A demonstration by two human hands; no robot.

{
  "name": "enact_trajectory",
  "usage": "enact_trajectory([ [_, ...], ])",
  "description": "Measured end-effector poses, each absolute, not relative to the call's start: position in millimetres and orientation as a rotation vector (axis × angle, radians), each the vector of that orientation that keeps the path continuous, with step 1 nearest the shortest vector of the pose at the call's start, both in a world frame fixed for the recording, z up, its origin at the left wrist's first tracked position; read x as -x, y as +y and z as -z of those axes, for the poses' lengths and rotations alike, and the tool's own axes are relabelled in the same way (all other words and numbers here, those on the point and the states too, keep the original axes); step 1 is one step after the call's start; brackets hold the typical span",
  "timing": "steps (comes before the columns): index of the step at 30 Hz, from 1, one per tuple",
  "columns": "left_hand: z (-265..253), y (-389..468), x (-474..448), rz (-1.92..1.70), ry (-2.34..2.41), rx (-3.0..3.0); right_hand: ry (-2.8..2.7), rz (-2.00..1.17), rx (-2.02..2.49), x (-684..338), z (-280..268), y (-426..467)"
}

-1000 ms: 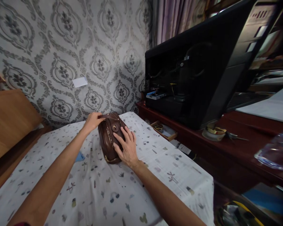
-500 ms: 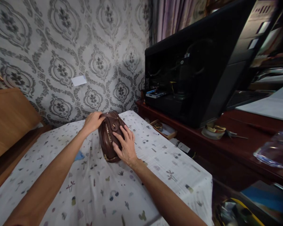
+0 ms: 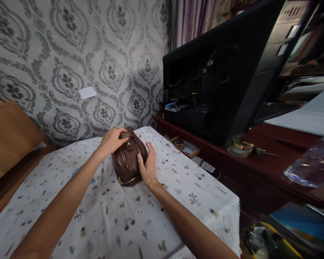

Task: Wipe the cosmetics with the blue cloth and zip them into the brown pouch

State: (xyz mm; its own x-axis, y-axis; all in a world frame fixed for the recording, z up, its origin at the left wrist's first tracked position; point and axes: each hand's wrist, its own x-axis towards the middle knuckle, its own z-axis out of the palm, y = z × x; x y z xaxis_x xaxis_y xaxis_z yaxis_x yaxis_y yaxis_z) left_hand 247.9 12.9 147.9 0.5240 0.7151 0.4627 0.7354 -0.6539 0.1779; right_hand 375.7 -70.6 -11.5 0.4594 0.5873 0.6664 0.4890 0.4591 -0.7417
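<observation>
A dark brown leather handbag (image 3: 124, 160) stands on the patterned white cloth (image 3: 105, 216); it has gold zips and a small round gold clasp on its flap. My left hand (image 3: 113, 139) is at the top left of the bag, fingers curled over its upper edge and thumb close to the clasp. Its far fingertips are hidden. Against the bag's right side lies my right hand (image 3: 149, 166), fingers stretched out, thumb on the front near the zip. Partly behind my left forearm, a small blue thing (image 3: 75, 171) lies on the cloth.
A black computer case (image 3: 202, 86) with a see-through side stands on a dark red desk (image 3: 256, 165) to the right, near a tape roll (image 3: 241, 148) and clear plastic packaging (image 3: 305, 169). An open drawer (image 3: 185, 146) sits below. Wooden furniture (image 3: 13, 133) borders the left.
My left hand has shifted right along the bag's top, toward the clasp. My right hand has moved from the bag's front to its right side. More of the blue thing shows.
</observation>
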Motion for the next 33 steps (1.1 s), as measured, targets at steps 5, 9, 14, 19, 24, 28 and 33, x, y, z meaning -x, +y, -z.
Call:
enact_trajectory([
  [5,-139.8,12.2,-269.8,0.839,-1.274,2.718,-1.068,-0.414,1.156,-377.8,13.8,-67.2],
  [9,-137.6,17.8,-277.8,0.922,-1.321,2.689,-1.126,-0.416,1.152,-378.1,10.4,-68.7],
  [14,-135.7,30.5,-280.4,1.068,-1.427,2.697,-1.176,-0.403,1.17,-379.6,7.4,-70.3],
  [19,-125.9,32.8,-281.1,1.195,-1.476,2.808,-1.16,-0.425,1.151,-380.5,8.9,-68.9],
  [24,-122.4,27.8,-277.2,1.222,-1.435,2.897,-1.12,-0.438,1.102,-380.5,10.7,-66.0],
  [28,-123.6,20.3,-270.1,1.172,-1.36,2.881,-1.045,-0.469,1.047,-383.7,9.3,-63.1],
  [33,-118.1,6.8,-260.0,0.941,-1.296,2.826,-1.006,-0.475,1.025,-388.1,7.0,-61.2],
])
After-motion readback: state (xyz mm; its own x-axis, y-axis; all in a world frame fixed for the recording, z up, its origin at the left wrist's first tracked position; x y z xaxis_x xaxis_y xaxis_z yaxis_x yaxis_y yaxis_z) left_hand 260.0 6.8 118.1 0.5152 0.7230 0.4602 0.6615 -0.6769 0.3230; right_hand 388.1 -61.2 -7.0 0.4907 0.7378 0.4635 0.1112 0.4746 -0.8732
